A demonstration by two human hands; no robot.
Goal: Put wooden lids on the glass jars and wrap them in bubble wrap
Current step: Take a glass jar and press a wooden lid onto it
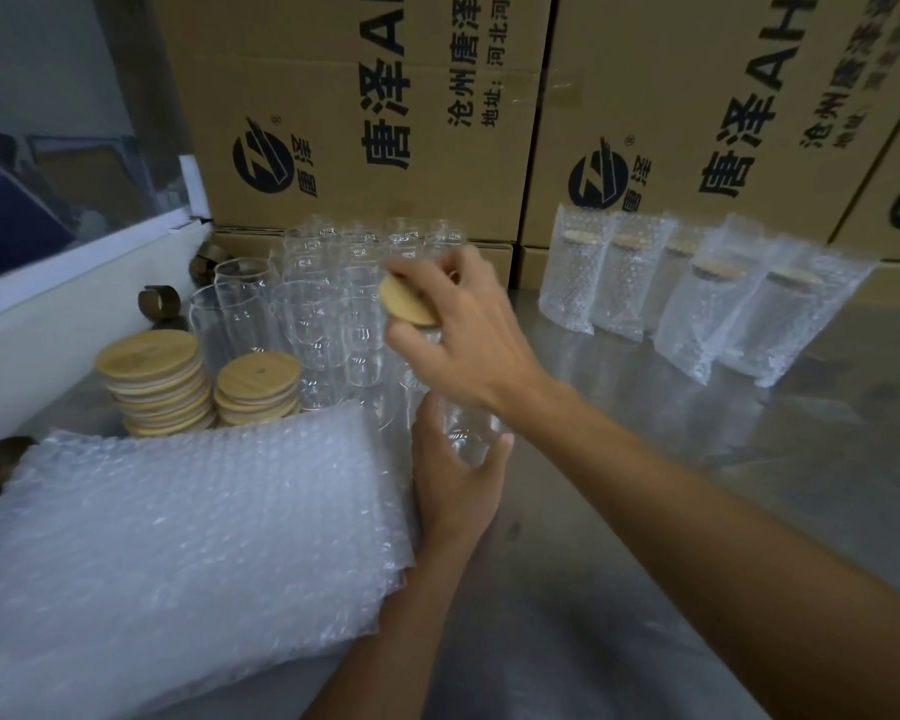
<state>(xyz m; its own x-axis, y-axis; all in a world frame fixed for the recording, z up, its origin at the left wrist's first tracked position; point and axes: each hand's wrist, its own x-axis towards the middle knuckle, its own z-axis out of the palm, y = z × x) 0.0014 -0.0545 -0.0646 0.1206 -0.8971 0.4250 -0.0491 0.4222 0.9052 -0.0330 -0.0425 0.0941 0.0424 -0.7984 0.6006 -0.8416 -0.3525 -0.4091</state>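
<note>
- The left hand (450, 491) is gripping a clear glass jar (463, 433) low on its body, fingers and thumb curled round the glass, holding it upright just off the edge of the bubble wrap stack (178, 537).
- The right hand (468, 330) is holding a wooden lid (406, 302) above the jar's mouth, its grip closed on the lid's rim with the thumb below and fingers over the top; the lid is sitting tilted, and whether it is touching the jar's rim cannot be told.
- Two stacks of wooden lids (157, 379) are standing on the worktop (619, 511) at the left, just behind the bubble wrap stack.
- A cluster of empty glass jars (323, 304) is standing behind the hands, close against the cardboard boxes (365, 111).
- Five wrapped jars (697, 298), each lidded and sitting in a bubble wrap pouch, are standing in a row at the right of the worktop, well apart from the hands.
- Dark tape rolls (159, 302) are lying along the left wall, near the lid stacks.
</note>
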